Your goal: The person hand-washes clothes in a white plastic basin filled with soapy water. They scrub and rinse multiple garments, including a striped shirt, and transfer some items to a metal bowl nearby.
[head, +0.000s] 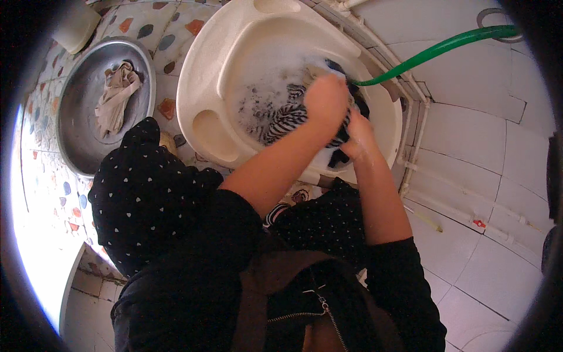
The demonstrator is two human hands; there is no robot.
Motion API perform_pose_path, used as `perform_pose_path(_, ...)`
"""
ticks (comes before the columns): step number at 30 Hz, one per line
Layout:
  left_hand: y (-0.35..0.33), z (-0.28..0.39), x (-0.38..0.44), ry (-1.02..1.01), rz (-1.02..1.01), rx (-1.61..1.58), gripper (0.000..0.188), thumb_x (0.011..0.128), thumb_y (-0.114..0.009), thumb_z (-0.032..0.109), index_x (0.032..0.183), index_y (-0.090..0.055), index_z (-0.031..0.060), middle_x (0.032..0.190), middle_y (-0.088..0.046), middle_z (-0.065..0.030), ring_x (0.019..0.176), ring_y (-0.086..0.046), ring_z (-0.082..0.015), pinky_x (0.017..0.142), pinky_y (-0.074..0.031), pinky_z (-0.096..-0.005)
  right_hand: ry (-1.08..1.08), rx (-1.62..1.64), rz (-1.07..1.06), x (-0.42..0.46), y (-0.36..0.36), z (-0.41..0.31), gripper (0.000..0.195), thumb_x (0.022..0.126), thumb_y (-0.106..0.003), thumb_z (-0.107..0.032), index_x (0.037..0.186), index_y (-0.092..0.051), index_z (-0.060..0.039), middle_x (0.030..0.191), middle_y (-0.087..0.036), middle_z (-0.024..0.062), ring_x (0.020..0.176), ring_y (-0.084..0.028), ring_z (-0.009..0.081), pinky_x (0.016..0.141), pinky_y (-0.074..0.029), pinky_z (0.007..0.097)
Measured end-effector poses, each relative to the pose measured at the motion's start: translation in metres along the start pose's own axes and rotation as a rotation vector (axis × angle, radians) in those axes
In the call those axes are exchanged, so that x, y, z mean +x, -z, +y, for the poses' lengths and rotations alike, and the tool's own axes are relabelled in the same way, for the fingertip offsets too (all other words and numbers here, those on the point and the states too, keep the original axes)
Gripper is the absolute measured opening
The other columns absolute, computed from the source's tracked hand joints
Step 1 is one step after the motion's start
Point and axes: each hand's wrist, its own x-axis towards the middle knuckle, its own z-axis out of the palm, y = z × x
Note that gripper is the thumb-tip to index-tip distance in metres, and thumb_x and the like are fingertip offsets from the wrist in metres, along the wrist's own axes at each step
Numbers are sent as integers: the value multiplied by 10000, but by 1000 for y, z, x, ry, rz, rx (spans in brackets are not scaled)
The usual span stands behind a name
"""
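Observation:
A cream plastic tub (200, 79) of sudsy water (264, 61) stands before me. In it lies black-and-white striped cloth (286, 121), partly under the suds, with dark cloth (338, 158) near the tub's near right side. My left hand (326, 99), blurred, is closed on part of the wet cloth above the water. My right hand (358, 134) grips the striped and dark cloth just to the right of and below it; its fingertips are partly hidden. The end of a green hose (435, 50) reaches over the tub's right rim, close beside my hands.
At the left, a metal basin (66, 119) holds a wrung beige cloth (116, 97) on the stone-patterned floor (169, 42). A pale container (77, 28) stands beyond it. White pipes (418, 136) run along the tiled wall at the right, with a red valve handle (479, 223).

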Motion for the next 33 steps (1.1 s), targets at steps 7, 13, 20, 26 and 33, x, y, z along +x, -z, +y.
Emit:
perform_pose_path(7, -34, 39, -53, -255, -196, -6, 277, 830, -502, 265, 772, -616, 19, 754, -606, -174, 696, -605, -348, 619, -493, -431, 39, 400, -430, 32, 80, -5, 282, 911, -458, -338, 1008, -548, -89, 906, -594, 66, 857, -568, 200, 754, -480, 354)
perform_pose_path(13, -5, -39, 41, 64, -83, -161, 385, 822, -513, 346, 831, -620, -24, 806, -620, -220, 728, -599, -381, 675, -472, -442, -61, 41, -32, -14, -25, -20, 306, 905, -482, -305, 1053, -565, -50, 984, -612, 82, 832, -597, 225, 739, -495, 376)
perform_pose_path(20, 8, -115, 63, 656, -118, -467, 518, 775, -617, 382, 1065, -564, -44, 1071, -578, -203, 969, -556, -321, 825, -438, -398, 375, -577, 208, 19, 3, -29, 412, 902, -506, -289, 1227, -429, -48, 1163, -529, 101, 1077, -493, 180, 909, -373, 318)
perform_pose_path(26, 10, -172, 43, 626, 214, 139, 420, 806, -570, 201, 1159, -496, -13, 1192, -510, -204, 1054, -523, -336, 891, -431, -419, 272, -589, -9, 16, 0, -30, 402, 912, -483, -272, 1233, -417, -38, 1128, -543, 124, 1041, -519, 183, 896, -387, 315)
perform_pose_path(33, 4, -192, 24, 838, -214, 269, 341, 829, -498, 140, 1135, -530, -9, 1197, -515, -194, 1096, -513, -320, 888, -435, -415, 244, -479, -38, 15, -11, -30, 322, 900, -492, -209, 1149, -478, -6, 1034, -590, 124, 888, -589, 173, 770, -452, 273)
